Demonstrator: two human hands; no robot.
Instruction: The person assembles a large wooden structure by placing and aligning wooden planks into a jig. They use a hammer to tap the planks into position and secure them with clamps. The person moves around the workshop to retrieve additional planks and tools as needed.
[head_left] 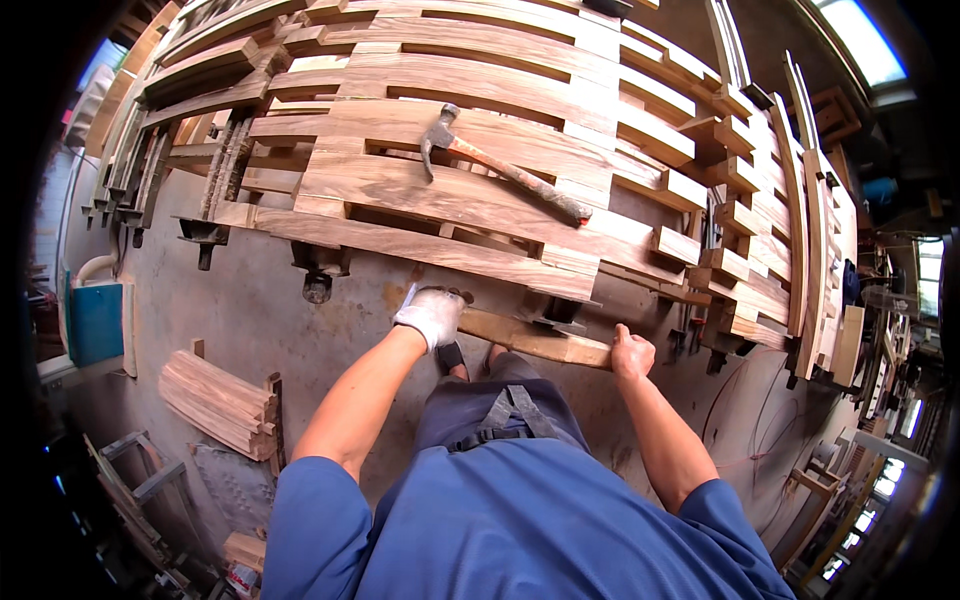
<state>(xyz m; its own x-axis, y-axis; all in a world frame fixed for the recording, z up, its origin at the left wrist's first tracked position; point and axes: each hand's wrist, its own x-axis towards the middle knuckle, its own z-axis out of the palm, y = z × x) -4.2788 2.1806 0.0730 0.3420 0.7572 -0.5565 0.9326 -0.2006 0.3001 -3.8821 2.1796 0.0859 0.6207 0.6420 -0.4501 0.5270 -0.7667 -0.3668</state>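
Note:
In front of me I hold a short wooden board [540, 337] level between my two hands, just below the near edge of the slatted wooden panel [440, 258]. My left hand [434, 314], in a white glove with a dark patch near the fingers, is closed at the board's left end. Bare and closed, my right hand [633, 353] grips its right end with the thumb on top. A claw hammer [510, 178] with a worn, orange-brown handle lies across the slats, its head to the left.
Dark metal clamp ends [317, 272] stick out under the panel's near edge. A pile of wooden strips [215, 402] rests at lower left, near a teal box [95, 323]. More clamped slats [740, 215] stand at the right, with cables [755, 410] on the floor.

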